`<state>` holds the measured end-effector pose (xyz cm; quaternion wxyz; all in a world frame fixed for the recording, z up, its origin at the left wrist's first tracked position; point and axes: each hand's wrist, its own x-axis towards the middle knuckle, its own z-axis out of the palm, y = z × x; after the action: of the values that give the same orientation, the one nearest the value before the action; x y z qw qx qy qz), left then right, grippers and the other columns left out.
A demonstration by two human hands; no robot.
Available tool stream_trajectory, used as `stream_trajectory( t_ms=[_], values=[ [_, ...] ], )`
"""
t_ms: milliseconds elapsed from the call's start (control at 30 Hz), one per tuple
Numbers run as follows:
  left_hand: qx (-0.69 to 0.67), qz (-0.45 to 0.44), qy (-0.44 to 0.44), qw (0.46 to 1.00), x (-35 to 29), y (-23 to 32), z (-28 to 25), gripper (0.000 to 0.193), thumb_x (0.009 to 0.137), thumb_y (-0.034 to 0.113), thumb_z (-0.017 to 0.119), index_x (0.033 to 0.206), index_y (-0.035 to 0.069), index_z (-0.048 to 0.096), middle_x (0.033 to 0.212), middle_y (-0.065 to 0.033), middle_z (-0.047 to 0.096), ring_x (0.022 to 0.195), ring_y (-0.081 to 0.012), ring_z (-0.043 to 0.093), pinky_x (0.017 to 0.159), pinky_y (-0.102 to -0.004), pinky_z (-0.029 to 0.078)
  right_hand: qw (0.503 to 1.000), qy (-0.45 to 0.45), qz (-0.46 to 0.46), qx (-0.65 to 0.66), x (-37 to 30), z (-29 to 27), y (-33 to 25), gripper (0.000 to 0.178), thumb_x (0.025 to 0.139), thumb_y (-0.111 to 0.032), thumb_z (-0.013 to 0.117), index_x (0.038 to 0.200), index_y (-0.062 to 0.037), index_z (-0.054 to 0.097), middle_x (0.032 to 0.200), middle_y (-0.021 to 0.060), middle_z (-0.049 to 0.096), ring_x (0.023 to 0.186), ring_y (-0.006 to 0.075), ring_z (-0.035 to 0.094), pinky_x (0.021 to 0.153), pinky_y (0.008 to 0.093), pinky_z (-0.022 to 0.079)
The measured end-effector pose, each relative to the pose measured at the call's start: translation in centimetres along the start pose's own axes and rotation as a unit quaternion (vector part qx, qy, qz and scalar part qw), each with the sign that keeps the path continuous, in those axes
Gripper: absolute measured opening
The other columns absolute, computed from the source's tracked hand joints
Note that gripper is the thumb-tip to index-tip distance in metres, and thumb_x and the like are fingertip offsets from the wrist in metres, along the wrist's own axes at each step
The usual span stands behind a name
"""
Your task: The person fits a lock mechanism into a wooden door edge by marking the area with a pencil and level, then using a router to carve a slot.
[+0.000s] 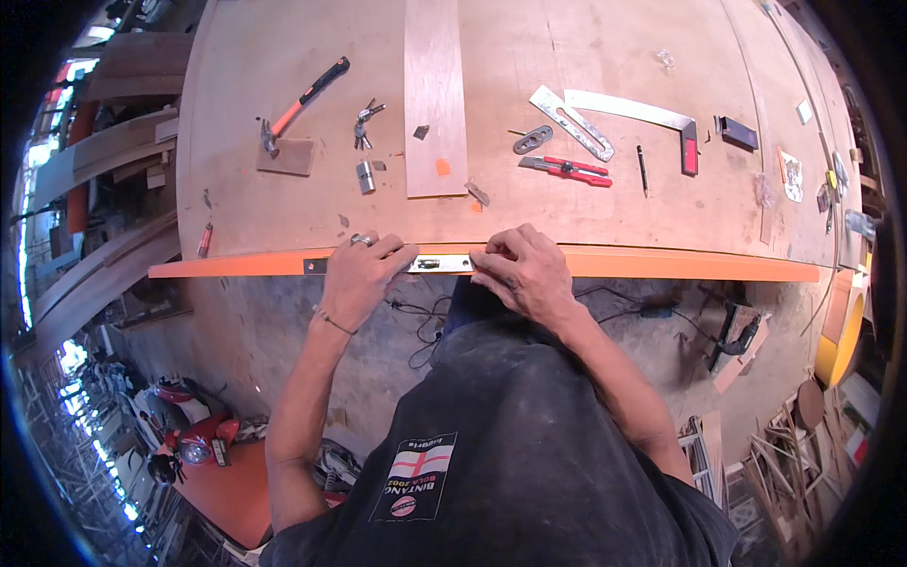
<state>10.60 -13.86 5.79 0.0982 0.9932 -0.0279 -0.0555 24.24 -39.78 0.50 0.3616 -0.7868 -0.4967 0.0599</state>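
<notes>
A long orange strip [661, 264], which looks like a board's edge, runs along the front of the wooden table. On it lies a silver metal lock plate [439, 264] with an opening and a hole in its face. My left hand [364, 279] is closed over the plate's left part, fingertips pressed to it. Left of that hand a dark grey end with a hole shows; whether it is the same plate I cannot tell. At the plate's right end, my right hand [529, 274] has thumb and fingers pinched together, touching it. Anything small between them is hidden.
Across the table [359, 38] lie a hammer [307, 99], keys [364, 123], a lock cylinder [366, 177], a red utility knife [572, 170], a sliding bevel [572, 123], a try square [688, 142] and a pencil [642, 170]. A pale plank [435, 85] points away. Cables [416, 331] hang below.
</notes>
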Motion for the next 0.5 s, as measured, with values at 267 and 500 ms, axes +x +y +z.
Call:
stream_trajectory(
  t_ms=[267,500],
  values=[
    [-0.006,0.036,0.058,0.998,-0.49,-0.06,0.21,0.048,0.076,0.010,0.075,0.124,0.016,0.075,0.103,0.0049,0.071,0.086,-0.0182,0.065,0.071,-0.0366,0.051,1.000,-0.024,0.006,0.011,0.09,-0.05,0.25,0.031,0.086,-0.029,0.085,0.112,-0.0151,0.077,0.103,0.0014,0.064,0.097,0.0222,0.062,0.080,0.0386,0.053],
    [0.004,0.037,0.048,0.998,-0.53,0.07,0.08,0.053,0.076,0.010,0.072,0.128,0.015,0.078,0.102,0.0043,0.070,0.085,-0.0179,0.062,0.075,-0.0372,0.049,0.998,0.038,0.008,0.040,-0.23,0.76,0.26,0.033,0.079,-0.021,0.090,0.108,-0.0088,0.077,0.099,0.0026,0.069,0.088,0.0236,0.066,0.076,0.0366,0.055]
  ],
)
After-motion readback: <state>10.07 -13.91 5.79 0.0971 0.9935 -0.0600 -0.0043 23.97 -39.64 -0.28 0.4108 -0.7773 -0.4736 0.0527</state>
